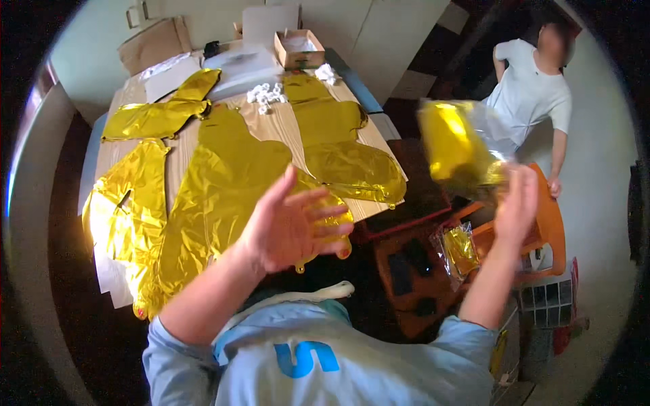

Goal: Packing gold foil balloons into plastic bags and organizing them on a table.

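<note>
My right hand (517, 199) is raised off to the right, its fingers closed on the edge of a clear plastic packet with folded gold foil (455, 145) inside; the packet is slightly blurred. My left hand (288, 230) hangs over the near edge of the table, empty, with its fingers spread. Under and beyond it lie flat, uninflated gold foil balloons, among them a large one (227, 172), a crumpled one (132, 203) at the left, one (162, 111) at the far left and another (349, 166) at the right.
On the wooden table (261, 125) are white clumped bits (266, 97), clear plastic sheets (240, 71) and a cardboard box (298, 51). An orange chair (547, 223) stands at the right, near another gold packet (460, 250). A person in a white shirt (531, 88) stands behind it.
</note>
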Demonstrator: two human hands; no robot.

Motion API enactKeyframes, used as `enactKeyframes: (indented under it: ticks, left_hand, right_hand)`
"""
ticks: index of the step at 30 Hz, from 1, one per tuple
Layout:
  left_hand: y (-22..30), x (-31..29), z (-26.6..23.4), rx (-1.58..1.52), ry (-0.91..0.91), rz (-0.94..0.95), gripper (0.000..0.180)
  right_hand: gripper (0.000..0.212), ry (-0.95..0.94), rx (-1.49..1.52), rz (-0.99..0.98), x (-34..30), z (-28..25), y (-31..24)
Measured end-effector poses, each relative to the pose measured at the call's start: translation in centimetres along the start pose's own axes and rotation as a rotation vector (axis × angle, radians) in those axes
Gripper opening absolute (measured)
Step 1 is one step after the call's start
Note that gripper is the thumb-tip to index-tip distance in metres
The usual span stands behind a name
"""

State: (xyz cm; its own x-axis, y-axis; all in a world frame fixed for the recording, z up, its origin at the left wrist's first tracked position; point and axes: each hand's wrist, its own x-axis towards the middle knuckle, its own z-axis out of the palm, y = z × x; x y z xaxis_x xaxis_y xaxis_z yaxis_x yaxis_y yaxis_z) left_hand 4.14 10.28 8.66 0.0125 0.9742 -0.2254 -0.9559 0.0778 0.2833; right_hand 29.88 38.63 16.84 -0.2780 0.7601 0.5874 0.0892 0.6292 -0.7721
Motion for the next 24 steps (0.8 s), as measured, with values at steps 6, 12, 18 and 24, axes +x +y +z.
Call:
enactKeyframes:
  ticks: [6,12,18,24]
  left_hand:
    - [4.9,-2.1,-1.4,0.72,0.324,0.302,0.044]
    - [8.8,-6.9,-5.8,0.913,0.506,0.467,0.008]
    - [12.4,-8.2,-9.1,0.968,0.43,0.442,0.015]
    - [12.5,-7.5,-10.7,0.833,0.374,0.52,0.031]
  right_hand:
    - [0.015,-0.898,0.021,-0.993,-10.5,12.2,-9.5]
    - [0.009,-0.948,0.297,-0.747,-12.8,15.8,-8.8]
    - [0.047,-0.545,0.393,0.134,-7.8,19.7,-0.8]
    - [0.022,-0.753,0.639,0.446,-6.2,21.4,0.1]
